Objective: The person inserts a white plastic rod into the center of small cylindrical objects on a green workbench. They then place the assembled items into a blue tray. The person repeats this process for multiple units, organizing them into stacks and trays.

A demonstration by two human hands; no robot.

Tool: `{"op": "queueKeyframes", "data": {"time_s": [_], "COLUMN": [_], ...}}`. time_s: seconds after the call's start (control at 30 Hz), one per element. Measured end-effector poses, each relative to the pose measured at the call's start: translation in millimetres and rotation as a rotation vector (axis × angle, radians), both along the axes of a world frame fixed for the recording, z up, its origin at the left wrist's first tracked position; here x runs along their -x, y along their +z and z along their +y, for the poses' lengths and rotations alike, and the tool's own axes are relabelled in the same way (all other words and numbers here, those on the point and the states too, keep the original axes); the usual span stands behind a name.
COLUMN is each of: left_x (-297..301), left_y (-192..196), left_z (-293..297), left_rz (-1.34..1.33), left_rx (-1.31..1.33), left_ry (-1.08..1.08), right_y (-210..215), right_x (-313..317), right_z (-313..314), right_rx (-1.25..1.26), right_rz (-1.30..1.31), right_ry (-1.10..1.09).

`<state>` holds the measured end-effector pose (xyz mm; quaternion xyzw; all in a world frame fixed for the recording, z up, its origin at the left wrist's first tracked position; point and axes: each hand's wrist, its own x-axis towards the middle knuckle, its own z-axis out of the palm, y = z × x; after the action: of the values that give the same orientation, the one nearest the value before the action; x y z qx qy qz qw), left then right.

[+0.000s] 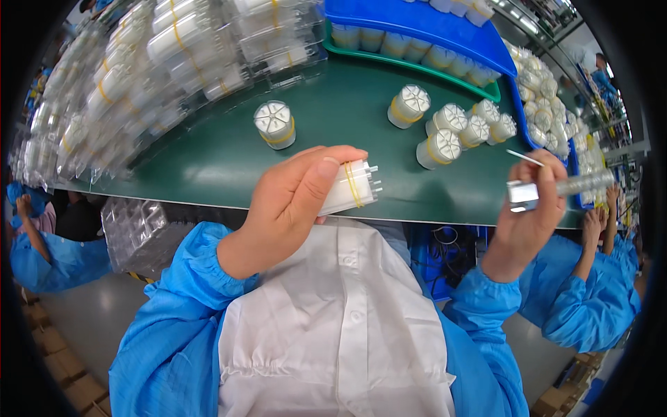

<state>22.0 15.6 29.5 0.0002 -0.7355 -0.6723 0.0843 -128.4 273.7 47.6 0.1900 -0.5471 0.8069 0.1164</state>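
Note:
My left hand is closed around a white bundle tied with a yellow rubber band. The bundle lies sideways near the table's front edge, and small prongs stick out of its right end. Over to the right, my right hand grips a silver metal tool with a block-like end. A thin pale stick juts out above its fingers. On the table, one banded round bundle stands upright beyond my left hand. Another bundle and a cluster of similar bundles stand between my hands, farther back.
Clear plastic trays of banded white pieces are stacked high at the left of the green table. A blue bin and a green tray sit at the back. Co-workers in blue sleeves are at both sides.

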Motion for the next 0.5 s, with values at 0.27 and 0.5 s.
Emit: {"op": "queueKeyframes", "data": {"time_s": [0.27, 0.5], "left_x": [0, -3], "left_y": [-7, -5], "left_z": [2, 3], "left_rz": [0.223, 0.196], "left_rx": [0.131, 0.089], "left_ry": [-0.095, -0.098], "right_y": [-10, -11], "right_x": [-45, -45], "right_z": [-36, -38], "right_rx": [-0.374, -0.310], "right_rz": [0.144, 0.130], "right_ry": [0.281, 0.308]}}
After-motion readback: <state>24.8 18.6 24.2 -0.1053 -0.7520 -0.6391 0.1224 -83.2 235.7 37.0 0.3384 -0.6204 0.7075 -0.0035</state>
